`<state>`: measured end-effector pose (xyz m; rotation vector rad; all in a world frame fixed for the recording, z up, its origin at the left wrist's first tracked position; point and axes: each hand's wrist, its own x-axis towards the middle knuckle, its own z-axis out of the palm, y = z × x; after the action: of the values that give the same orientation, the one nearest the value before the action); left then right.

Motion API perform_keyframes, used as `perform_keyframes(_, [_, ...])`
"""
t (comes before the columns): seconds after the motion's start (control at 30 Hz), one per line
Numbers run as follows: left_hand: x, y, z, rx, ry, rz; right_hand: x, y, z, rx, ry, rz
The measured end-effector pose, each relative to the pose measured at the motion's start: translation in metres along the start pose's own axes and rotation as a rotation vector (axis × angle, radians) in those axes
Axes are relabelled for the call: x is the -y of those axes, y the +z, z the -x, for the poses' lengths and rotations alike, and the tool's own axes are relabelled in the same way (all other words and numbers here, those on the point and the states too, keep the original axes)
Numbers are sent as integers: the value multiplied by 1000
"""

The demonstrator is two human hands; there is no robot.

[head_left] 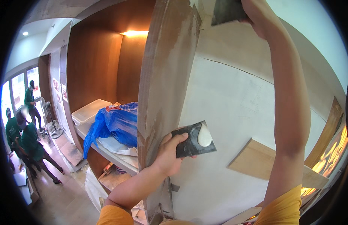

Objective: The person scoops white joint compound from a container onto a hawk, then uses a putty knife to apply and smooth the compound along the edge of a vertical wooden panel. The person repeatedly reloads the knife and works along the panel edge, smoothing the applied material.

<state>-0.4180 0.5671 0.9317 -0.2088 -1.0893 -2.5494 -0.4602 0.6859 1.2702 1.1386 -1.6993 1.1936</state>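
Note:
My left hand (169, 153) is closed round a dark, flat putty scraper (189, 144), its thumb lying across the face. A blob of white putty (204, 136) sits near the scraper's right edge. High at the top, my right hand (258, 20) grips a second dark scraper (227, 14) up against the pale upper part of the wall; the frame's top edge cuts off part of that hand. Between the two hands spreads a whitish wall panel (226, 97) with a thin dark seam. Beside it on the left rises a patchy, putty-smeared wooden upright (164, 71).
Left of the upright is a lit brown cabinet (95, 67), its shelf holding a blue plastic bag (117, 122) and a translucent tub (89, 111). A wooden board (252, 159) crosses the lower right. Three people in green (33, 142) stand far left, near a fan (46, 108).

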Motion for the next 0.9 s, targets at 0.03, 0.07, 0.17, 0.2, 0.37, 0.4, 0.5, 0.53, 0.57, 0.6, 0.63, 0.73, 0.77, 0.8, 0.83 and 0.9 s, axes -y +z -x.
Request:
perform_keyframes(0.03, [2,0,-1,-7,11,-5,-26,-16,5,-13,8,-42])
perform_keyframes(0.07, [4,-3,-3,42,33,-6,-45,-30,12,-25,15,-83])
perform_keyframes(0.17, [3,-2,-2,-12,37,11,-62,-49,98,-33,-63,116])
perform_keyframes(0.2, [2,-4,-1,6,23,20,-83,-45,125,-12,-129,17])
perform_keyframes(0.37, [10,-6,-4,14,-72,75,-114,-29,263,26,-375,-37])
perform_keyframes(0.4, [17,-5,-3,14,-108,82,-128,-25,284,11,-420,-51])
perform_keyframes(0.5, [32,-4,10,-3,-163,94,-145,-14,321,61,-513,-26])
perform_keyframes(0.53, [36,-6,20,-20,-157,108,-146,-9,326,112,-515,7])
perform_keyframes(0.57, [37,-7,28,-43,-146,118,-147,-5,331,161,-519,34])
perform_keyframes(0.6, [36,-4,36,-87,-135,126,-148,1,336,207,-526,53])
perform_keyframes(0.63, [42,-8,38,-102,-157,139,-153,3,344,199,-504,72])
perform_keyframes(0.73, [71,-20,49,-120,-200,163,-169,0,364,223,-503,95])
perform_keyframes(0.77, [81,-29,54,-106,-199,178,-172,-3,373,265,-500,77])
perform_keyframes(0.8, [88,-32,63,5,-191,201,-173,-5,383,305,-486,81])
perform_keyframes(0.83, [94,-36,70,-55,-196,154,-176,-6,394,350,-465,95])
perform_keyframes(0.9, [108,-43,91,-98,-199,140,-184,-9,420,431,-441,85])
